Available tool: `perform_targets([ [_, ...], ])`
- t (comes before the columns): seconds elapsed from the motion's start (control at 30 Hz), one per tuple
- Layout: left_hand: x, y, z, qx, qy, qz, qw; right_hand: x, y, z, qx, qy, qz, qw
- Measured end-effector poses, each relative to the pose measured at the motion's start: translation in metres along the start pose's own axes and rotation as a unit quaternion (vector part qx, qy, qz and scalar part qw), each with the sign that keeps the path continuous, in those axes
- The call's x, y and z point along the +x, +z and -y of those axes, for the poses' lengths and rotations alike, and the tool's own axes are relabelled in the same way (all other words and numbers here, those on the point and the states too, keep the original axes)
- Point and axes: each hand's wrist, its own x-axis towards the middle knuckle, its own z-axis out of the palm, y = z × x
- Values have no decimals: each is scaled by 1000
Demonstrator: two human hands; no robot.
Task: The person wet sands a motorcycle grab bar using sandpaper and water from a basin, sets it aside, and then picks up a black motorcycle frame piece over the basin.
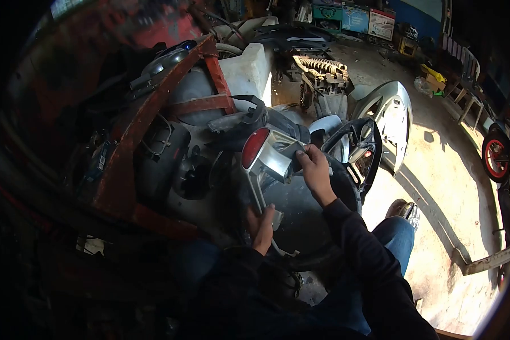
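A silver motorcycle tail cover [276, 164] with a red tail light lens [255, 148] is held tilted over a round dark tub [306, 209]. My left hand [260, 228] is closed round the cover's lower arm, thumb on top. At the cover's upper right, my right hand [316, 173] pinches a dark grey flat piece [292, 152] against the silver surface. Whether that piece is a loose sheet or part of the cover is hard to tell. The fingertips of my right hand are partly hidden behind it.
A red metal frame [147, 119] rises at the left. Beyond the tub lie a black ring-shaped part [374, 148] and silver fairing panels [401, 122]. A coil spring shock absorber [326, 65] lies farther back. A metal bar [489, 260] and a red-rimmed wheel [496, 154] are at the right.
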Motion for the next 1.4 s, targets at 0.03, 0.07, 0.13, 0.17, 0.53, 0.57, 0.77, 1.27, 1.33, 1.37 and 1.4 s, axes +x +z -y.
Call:
perform_targets([
  [0.03,-5,4,1,-15,33,-19,999,-14,13,21,47,-30,-11,998],
  [0.07,-8,6,-1,-31,66,-36,997,-24,19,36,-2,-63,-53,997],
  [0.13,-12,2,1,-47,58,-21,997,-38,20,60,-15,-90,-31,995],
  [0.17,-11,-1,9,-44,55,-12,997,-42,20,63,-14,-89,-31,995],
  [0.53,-21,0,-66,0,10,119,993,-42,-14,67,-28,-122,51,991],
  [0.57,-17,3,-83,-19,29,149,988,-43,-15,62,-39,-113,53,991],
  [0.77,20,9,-82,236,191,157,940,-65,4,57,-227,-244,-28,942],
  [1.27,25,30,-84,165,180,208,947,-90,28,59,-329,-230,-82,912],
  [1.33,22,28,-80,170,231,226,931,-74,27,67,-317,-204,-85,922],
  [1.37,20,27,-79,173,229,229,930,-67,26,72,-322,-181,-83,926],
  [1.4,20,29,-81,150,210,221,941,-72,28,69,-320,-179,-89,926],
])
